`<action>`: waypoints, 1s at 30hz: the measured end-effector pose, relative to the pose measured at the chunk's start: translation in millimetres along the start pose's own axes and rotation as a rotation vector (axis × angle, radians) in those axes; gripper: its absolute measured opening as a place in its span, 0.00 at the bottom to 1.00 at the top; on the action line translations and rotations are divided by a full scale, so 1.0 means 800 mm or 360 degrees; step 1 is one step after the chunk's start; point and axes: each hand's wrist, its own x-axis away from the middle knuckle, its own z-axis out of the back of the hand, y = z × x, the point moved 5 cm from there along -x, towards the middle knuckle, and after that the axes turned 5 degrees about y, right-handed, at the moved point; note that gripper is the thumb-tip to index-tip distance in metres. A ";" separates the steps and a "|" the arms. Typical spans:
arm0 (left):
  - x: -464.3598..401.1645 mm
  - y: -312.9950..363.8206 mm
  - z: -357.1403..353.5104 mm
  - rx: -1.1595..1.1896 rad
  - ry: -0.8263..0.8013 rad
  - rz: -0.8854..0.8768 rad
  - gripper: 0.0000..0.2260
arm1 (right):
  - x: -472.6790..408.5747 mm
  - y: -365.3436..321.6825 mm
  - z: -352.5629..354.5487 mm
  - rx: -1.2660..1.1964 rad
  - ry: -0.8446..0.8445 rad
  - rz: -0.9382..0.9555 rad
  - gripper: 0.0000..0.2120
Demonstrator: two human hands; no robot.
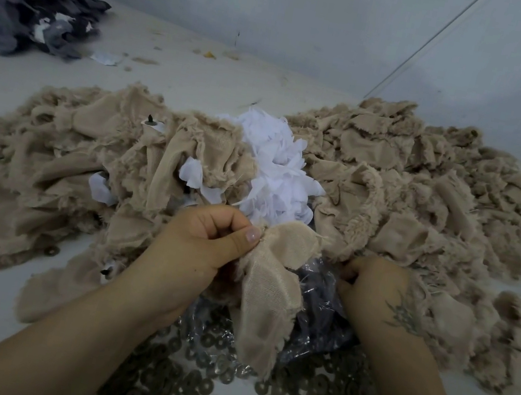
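Clear bag [318,333] w/ dark bits [319,282].

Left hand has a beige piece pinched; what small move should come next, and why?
Probably the right hand draws out of the clear bag toward the beige piece: the left hand pinches that piece up ready, and the right hand's fingers curl at the bag's mouth, what they hold hidden.

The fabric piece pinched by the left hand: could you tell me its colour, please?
The fabric piece is plain beige, clearest in the head view.
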 end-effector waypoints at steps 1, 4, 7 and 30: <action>0.000 0.001 0.000 -0.0001 -0.0002 -0.0006 0.11 | 0.001 0.005 0.005 0.0013 0.0034 -0.0052 0.09; 0.001 0.001 -0.001 -0.0001 -0.0002 -0.0012 0.12 | 0.000 0.012 0.016 -0.0018 0.0177 -0.0058 0.07; 0.001 0.002 -0.002 -0.0008 -0.0010 -0.0021 0.13 | 0.010 0.009 0.018 0.0102 0.0236 0.0061 0.07; 0.002 0.007 -0.008 0.0008 -0.0017 0.0006 0.12 | 0.022 0.001 0.034 -0.0036 -0.0012 -0.0029 0.11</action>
